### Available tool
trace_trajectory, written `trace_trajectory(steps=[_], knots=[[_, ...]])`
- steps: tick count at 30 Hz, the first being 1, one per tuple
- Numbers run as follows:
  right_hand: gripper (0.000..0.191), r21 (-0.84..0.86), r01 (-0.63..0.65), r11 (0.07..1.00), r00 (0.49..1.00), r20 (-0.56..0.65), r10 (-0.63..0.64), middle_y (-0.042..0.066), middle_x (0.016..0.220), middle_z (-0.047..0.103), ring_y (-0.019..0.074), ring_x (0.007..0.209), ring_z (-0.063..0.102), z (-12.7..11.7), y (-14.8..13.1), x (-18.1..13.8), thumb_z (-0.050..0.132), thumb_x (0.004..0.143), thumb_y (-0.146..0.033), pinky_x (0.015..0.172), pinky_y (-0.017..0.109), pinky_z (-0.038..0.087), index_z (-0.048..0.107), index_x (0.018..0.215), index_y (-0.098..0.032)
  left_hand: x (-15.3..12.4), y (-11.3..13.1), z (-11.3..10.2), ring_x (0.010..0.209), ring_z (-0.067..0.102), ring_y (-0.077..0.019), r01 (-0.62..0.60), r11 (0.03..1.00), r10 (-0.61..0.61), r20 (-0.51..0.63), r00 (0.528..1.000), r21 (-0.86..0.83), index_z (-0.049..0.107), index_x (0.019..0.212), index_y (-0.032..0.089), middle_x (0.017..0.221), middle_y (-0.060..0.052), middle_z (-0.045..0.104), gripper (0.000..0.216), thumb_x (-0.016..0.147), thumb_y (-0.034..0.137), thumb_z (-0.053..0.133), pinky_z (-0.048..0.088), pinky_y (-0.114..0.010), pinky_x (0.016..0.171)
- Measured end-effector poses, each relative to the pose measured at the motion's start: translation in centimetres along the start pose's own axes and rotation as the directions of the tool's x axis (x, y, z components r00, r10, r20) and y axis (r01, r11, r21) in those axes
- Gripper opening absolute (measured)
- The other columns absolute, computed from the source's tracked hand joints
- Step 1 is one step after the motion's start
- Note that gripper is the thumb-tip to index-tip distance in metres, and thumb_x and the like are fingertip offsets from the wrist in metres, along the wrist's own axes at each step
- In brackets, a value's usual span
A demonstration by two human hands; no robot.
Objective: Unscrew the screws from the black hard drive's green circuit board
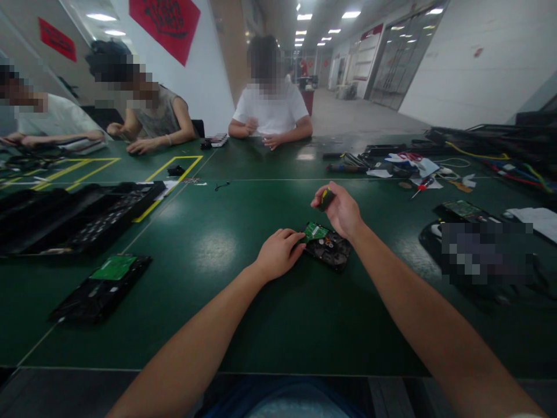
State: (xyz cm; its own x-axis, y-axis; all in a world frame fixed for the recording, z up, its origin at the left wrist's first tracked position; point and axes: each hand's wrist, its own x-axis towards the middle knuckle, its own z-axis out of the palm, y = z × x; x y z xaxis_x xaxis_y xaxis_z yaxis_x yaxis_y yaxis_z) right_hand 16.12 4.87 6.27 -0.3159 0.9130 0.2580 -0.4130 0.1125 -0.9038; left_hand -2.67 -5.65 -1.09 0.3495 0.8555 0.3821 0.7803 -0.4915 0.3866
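Observation:
A hard drive (331, 251) with a green circuit board lies on the green table in front of me. My left hand (281, 251) grips it by its left edge, fingers on top and thumb at the side. Above the drive's far edge, my right hand (342, 212) is closed around the black and yellow handle of a screwdriver (325, 199). The screwdriver's shaft and tip are hard to make out. Another dark drive (102, 287) with a green board lies flat to the left, apart from both hands.
Black trays (82, 223) with small parts stand at the left. Tools and cables (418, 165) lie at the back right, with a red screwdriver (421, 187) among them. More drives (465, 210) and dark items are at the right. Several people sit across the table (195, 331).

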Motion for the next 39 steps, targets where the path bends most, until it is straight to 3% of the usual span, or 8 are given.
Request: trace_trajectory(steps=[9,16,29,39], knots=[[0.044,-0.032,0.000,0.999,1.000,0.000,0.000,0.001,0.073,0.068,0.0165,0.072,0.066,0.17,0.21,-0.16,0.074,0.086,-0.067,0.075,0.032,0.055,0.072,0.079,-0.023,0.01,0.15,-0.10,0.117,0.066,-0.0286,0.008,1.000,-0.008,0.002,1.000,0.003,0.067,0.138,0.020,0.125,-0.013,0.072,0.037,0.109,0.038,0.052,0.057,-0.047,0.103],[0.050,-0.046,0.014,0.999,0.998,-0.066,-0.017,-0.001,0.075,0.067,0.0149,0.071,0.066,-0.10,0.57,0.16,0.079,0.079,-0.073,0.071,0.029,0.053,0.071,0.084,-0.024,-0.02,0.06,0.04,0.117,0.066,-0.0290,0.003,1.000,-0.003,0.002,1.000,0.009,0.067,0.138,0.018,0.125,-0.014,0.072,0.038,0.109,0.037,0.052,0.056,-0.047,0.103],[0.039,-0.027,0.043,0.999,0.997,-0.060,-0.045,-0.005,0.074,0.068,0.0139,0.071,0.067,-0.07,0.49,0.03,0.085,0.080,-0.057,0.071,0.028,0.051,0.064,0.090,-0.025,-0.05,0.03,0.03,0.117,0.066,-0.0283,-0.001,1.000,0.001,0.003,1.000,0.015,0.066,0.138,0.020,0.124,-0.013,0.071,0.038,0.109,0.039,0.052,0.056,-0.046,0.102],[0.031,0.011,0.057,0.998,0.996,-0.064,-0.056,-0.002,0.075,0.068,0.0150,0.068,0.066,-0.45,0.22,0.32,0.074,0.087,-0.054,0.068,0.029,0.053,0.066,0.085,-0.024,0.27,0.86,-0.34,0.114,0.063,-0.0322,0.009,0.992,-0.019,0.074,0.997,0.129,0.062,0.139,0.018,0.125,-0.014,0.070,0.063,0.099,0.067,0.061,0.054,-0.048,0.099]])
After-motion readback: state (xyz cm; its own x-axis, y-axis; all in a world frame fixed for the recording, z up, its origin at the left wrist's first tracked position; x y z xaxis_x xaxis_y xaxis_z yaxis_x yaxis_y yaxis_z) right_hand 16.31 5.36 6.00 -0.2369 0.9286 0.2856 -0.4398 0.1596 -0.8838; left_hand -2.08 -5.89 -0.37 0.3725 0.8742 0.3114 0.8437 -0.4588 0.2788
